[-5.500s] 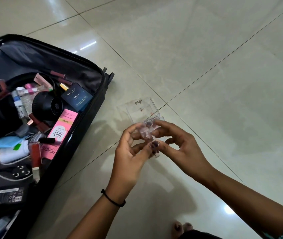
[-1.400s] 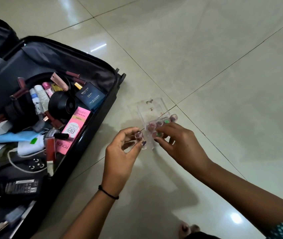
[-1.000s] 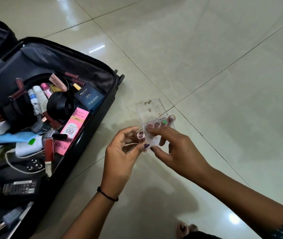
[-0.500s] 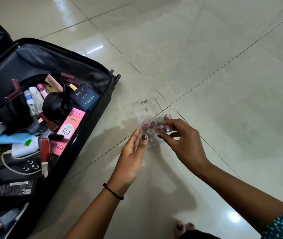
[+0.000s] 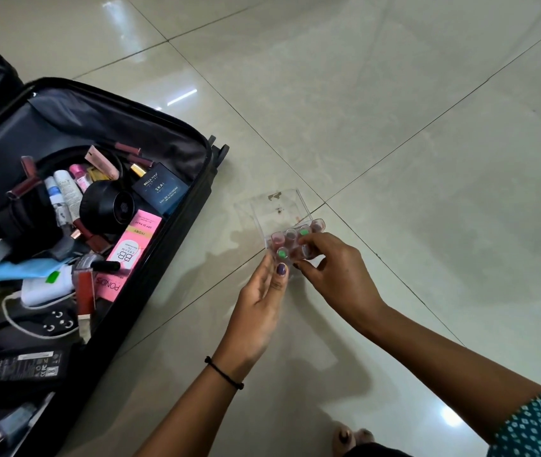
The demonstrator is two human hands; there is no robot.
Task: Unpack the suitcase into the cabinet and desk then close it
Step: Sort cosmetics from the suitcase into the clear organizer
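while our left hand (image 5: 262,291) lies flat-fingered against the clear box (image 5: 279,209) on the floor (image 5: 394,127), our right hand (image 5: 331,272) pinches one of the small tubes (image 5: 290,235) standing in it. the suitcase (image 5: 176,232) lies open leftward, crowded with cosmetics (image 5: 130,252); we judge unpacking barely begun.

Dim indoor light, glare spots on glossy floor tiles (image 5: 394,159), soft shadows, wide-angle edge bending
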